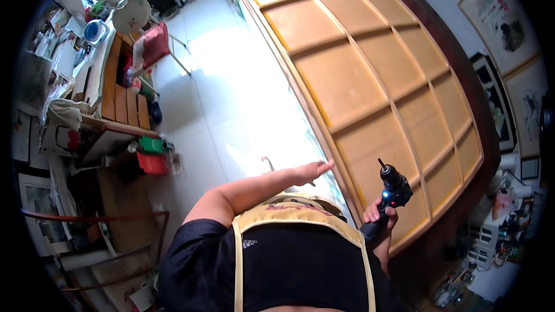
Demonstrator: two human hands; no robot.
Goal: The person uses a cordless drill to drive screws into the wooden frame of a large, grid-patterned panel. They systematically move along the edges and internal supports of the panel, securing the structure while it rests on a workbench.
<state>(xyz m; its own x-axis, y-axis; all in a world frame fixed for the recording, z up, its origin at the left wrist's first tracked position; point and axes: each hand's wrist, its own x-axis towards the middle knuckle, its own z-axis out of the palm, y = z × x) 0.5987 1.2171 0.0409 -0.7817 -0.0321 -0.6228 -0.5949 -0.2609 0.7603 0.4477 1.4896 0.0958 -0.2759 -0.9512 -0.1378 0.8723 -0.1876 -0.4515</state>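
Black and bulky, a power drill (396, 187) is in the right hand (379, 215), over the near part of a large wooden panel (335, 75). The fingers of this hand are closed around the handle. A thin bit stands out of the front, pointing away from the body, and a blue and a red light shine on the tool. The bit seems to be above the wood and not in it, though from this view I cannot be fully sure.

The left hand (315, 174) is at the left long edge of the panel. One finger is stretched towards this edge; the others are hardly visible, so I cannot tell whether they pinch some small thing, nor whether the fingertip touches the wood.

The panel lies with its grid of strips facing up, and its near end is beside the person's yellow apron (300, 208).

In my judgement, the step in hand is a placing one: the left hand marks or feels a spot at the edge, while the drill waits ready. The next move calls for bringing the bit upright to the chosen spot, with the left fingers well apart from its point.
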